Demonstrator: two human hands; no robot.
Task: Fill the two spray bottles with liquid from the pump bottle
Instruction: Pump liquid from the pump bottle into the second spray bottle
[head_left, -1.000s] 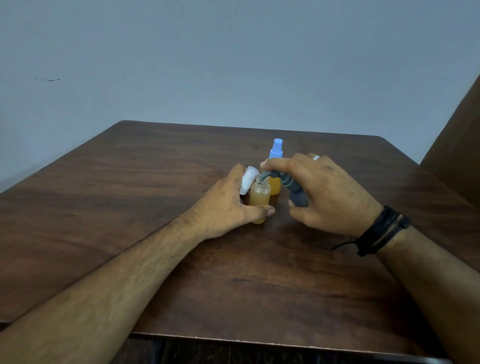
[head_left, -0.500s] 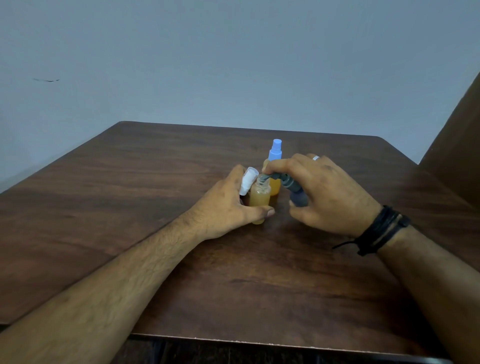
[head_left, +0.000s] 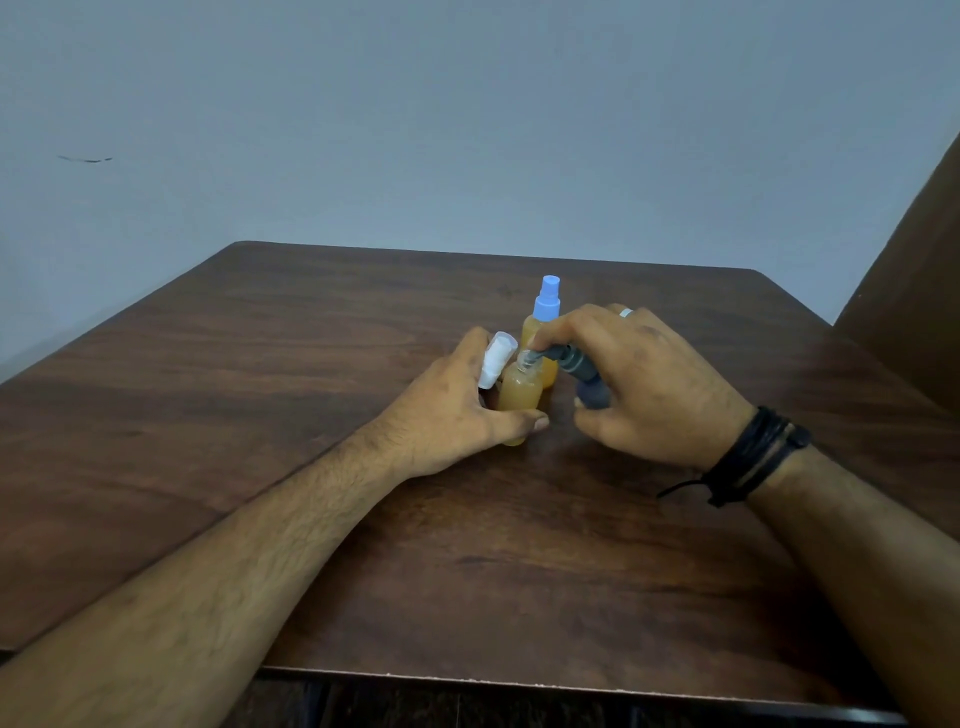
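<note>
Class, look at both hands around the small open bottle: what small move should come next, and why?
Probably press the pump bottle again: the right hand aims its nozzle into the open bottle, steadied by the left hand, which also holds the white cap.

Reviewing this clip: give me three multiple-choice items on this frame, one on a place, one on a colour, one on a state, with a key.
1. Where does the capped spray bottle stand?
A. Behind the open bottle
B. At the table's near edge
C. In the left hand

2. What colour is its spray top?
A. Red
B. Blue
C. Black

3. What state is the open bottle in?
A. Lying empty
B. Capped
C. Upright, uncapped, holding amber liquid

Key: 1 A, it rises beyond the open one. 2 B, plainly blue. 3 C, the left hand steadies it, with the white cap off, while the right hand aims the pump bottle at its mouth.
</note>
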